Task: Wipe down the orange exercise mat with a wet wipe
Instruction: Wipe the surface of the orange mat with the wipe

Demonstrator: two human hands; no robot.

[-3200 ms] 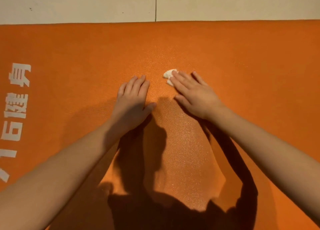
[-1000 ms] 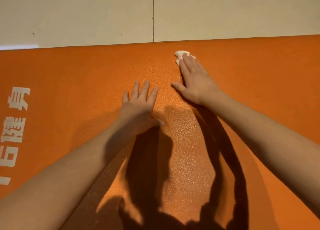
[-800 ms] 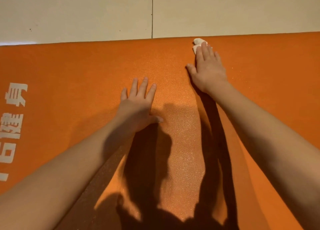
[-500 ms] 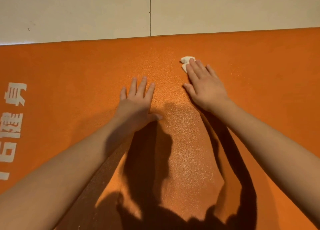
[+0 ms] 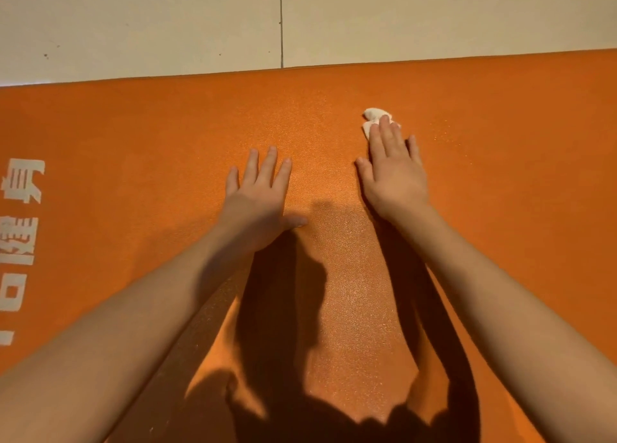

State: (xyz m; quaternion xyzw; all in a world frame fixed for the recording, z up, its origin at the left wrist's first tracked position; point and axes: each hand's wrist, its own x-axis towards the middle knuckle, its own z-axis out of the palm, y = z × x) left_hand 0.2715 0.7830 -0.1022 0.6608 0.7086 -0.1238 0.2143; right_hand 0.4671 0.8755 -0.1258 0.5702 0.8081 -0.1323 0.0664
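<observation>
Found open mat (image 5: 517,192) right of the right hand (image 5: 395,175) and left of the left hand (image 5: 257,195), as far as the white lettering (image 5: 20,209). Noted a narrow bare lane between both flat hands. Logged a small wipe (image 5: 372,118) under the right fingertips, near the far edge; flat floor tiles (image 5: 133,25) beyond.

Tiled floor (image 5: 133,25): pale beige, matte. One dark grout line (image 5: 280,22) runs straight away from the onlooker. A few dark specks (image 5: 45,56) lie left of it. Light is warm and yellowish.
</observation>
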